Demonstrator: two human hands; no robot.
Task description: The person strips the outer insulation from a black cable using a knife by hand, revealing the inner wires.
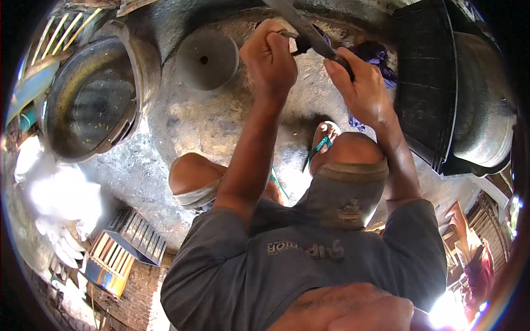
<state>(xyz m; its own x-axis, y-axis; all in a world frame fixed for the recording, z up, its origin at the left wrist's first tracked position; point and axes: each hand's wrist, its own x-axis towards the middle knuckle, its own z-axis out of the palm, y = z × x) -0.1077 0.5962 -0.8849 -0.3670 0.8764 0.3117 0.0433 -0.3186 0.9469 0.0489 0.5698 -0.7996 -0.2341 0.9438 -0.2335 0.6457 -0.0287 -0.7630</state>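
Observation:
My left hand (270, 58) is closed around a small pale piece (292, 42), perhaps wood, mostly hidden by the fingers. In my right hand (364, 87) is the dark handle of a long-bladed knife (304, 29). The blade slants up and to the left, across the view just beyond the pale piece; whether the two touch I cannot tell. Below the hands, a sandalled foot (325, 136) rests on the worn concrete floor (203, 120). Dark purple cloth (379, 62) lies beyond my right hand.
Left of my hands is a grey round object (207, 70) with a central hole. Farther left stands a large blackened pan (143, 62). A black tub (426, 82) and a metal vessel (482, 103) stand at right. Slatted crates (134, 236) lie at lower left.

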